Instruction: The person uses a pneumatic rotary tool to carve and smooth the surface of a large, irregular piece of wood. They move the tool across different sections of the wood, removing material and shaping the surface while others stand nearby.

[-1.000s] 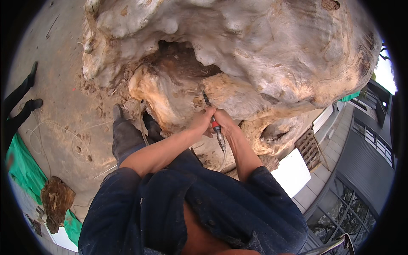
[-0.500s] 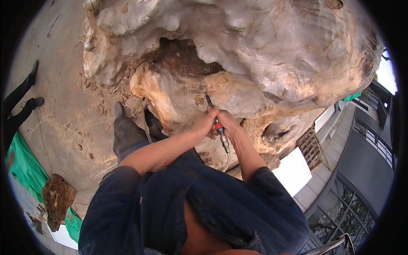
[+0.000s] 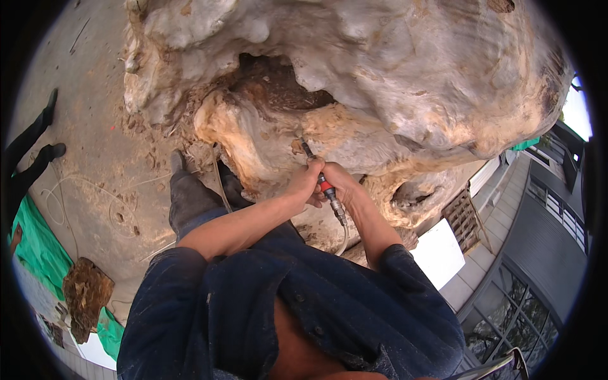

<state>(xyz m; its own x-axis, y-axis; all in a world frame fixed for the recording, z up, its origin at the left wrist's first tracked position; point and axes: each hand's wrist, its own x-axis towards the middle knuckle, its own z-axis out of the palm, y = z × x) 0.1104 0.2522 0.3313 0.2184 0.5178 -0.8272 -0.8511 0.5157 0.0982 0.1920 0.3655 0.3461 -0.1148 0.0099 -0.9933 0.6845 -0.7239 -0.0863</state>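
Observation:
Both my hands are wrapped round a slim air tool [image 3: 327, 188] with a red band and a metal hose coupling. My left hand [image 3: 305, 181] grips it from the left side, and my right hand [image 3: 341, 180] closes on it from the right. The tool's dark tip points up and away, at or close to a brownish patch on the pale surface of a huge gnarled piece of wood [image 3: 405, 69]. Whether the tip touches cannot be made out. A thin pale hose [image 3: 346, 239] curves down from the coupling. A deep dark hollow [image 3: 272, 82] opens beyond my hands.
Wood chips and a loose hose [image 3: 63, 202] lie on the concrete floor [image 3: 88, 126] at left. Another person's dark-trousered legs [image 3: 28, 158] stand there, near green sheeting [image 3: 38, 244] and a rough wood chunk [image 3: 87, 294]. At right are a slatted crate [image 3: 462, 218] and white panel [image 3: 438, 255].
The tool's tip and rear end have shifted slightly; the coupling sits a little lower and to the right. Both hands keep their grip, and my right forearm has moved slightly right.

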